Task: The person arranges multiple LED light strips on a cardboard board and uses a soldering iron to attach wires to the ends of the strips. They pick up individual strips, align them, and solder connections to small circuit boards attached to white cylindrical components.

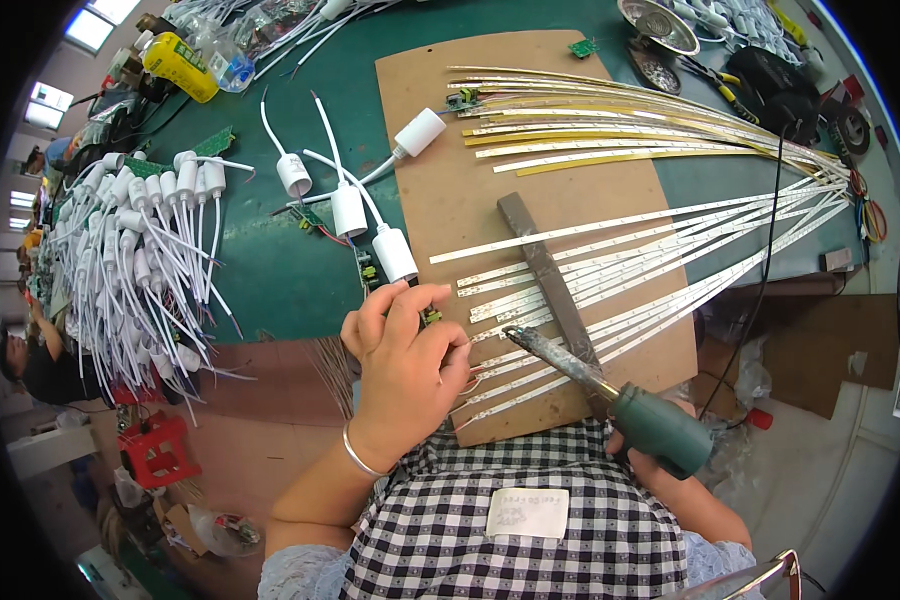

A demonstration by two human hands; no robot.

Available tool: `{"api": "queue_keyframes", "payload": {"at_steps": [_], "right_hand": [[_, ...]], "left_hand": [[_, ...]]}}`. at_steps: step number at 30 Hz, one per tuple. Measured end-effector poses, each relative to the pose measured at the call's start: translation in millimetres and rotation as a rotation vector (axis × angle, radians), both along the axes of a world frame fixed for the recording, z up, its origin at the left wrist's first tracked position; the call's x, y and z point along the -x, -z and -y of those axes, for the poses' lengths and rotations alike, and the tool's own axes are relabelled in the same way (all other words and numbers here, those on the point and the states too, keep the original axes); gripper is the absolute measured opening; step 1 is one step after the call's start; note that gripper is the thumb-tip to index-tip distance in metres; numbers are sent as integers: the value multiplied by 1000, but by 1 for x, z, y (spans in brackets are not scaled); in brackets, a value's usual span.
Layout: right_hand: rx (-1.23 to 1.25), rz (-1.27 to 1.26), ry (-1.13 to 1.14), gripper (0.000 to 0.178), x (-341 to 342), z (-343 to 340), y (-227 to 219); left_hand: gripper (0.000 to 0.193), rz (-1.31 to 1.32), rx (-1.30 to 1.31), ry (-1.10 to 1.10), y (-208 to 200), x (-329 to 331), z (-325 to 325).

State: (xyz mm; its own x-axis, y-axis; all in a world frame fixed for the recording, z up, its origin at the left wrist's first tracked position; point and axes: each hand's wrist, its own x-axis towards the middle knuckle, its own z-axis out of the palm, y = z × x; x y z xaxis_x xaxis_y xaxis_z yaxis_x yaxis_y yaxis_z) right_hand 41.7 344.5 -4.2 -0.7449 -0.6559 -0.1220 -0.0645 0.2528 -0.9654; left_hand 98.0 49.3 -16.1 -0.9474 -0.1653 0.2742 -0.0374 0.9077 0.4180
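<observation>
My left hand (400, 355) has its fingers curled together at the ends of the LED strips; what they pinch is hidden. A small circuit board (430, 317) shows beside those fingers, below a white cylindrical cap (394, 254) with a cable. In my right hand (660, 468) is a soldering iron (660, 430) with a green handle, partly covering that hand. Its dark tip points left, over the strip ends and close to my left fingers. Pale LED strips (530, 292) fan across a brown board (440, 215), under a dark bar (545, 265) lying across them.
More LED strips (590, 125) lie on the board's far part. White caps with cables (140, 220) are heaped at the left. A yellow bottle (178, 68) stands far left; a metal dish (660, 25) and black tape roll (850, 130) lie far right. A black cord (770, 240) hangs at right.
</observation>
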Motion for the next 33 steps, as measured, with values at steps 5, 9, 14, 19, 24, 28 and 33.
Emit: {"api": "queue_keyframes", "payload": {"at_steps": [5,9,14,19,24,28,33], "right_hand": [[-156,-259,-62,39,-3,3,8],[-141,-268,-8,39,-14,0,20],[-162,-296,-81,37,-6,10,9],[-161,-243,-79,31,-6,16,5],[-169,-335,-88,26,-7,13,9],[-175,-301,-6,26,-6,14,4],[-115,-298,-15,16,-4,9,-1]], "left_hand": [[13,-4,-9,-29,3,-1,-1],[14,-23,-3,-28,6,0,0],[14,-30,-12,-30,6,0,0],[17,-68,-30,-17,6,2,1],[16,-68,-40,-19,6,1,1],[16,-65,-38,-20,6,2,0],[13,-33,-9,-34,4,0,0]]}}
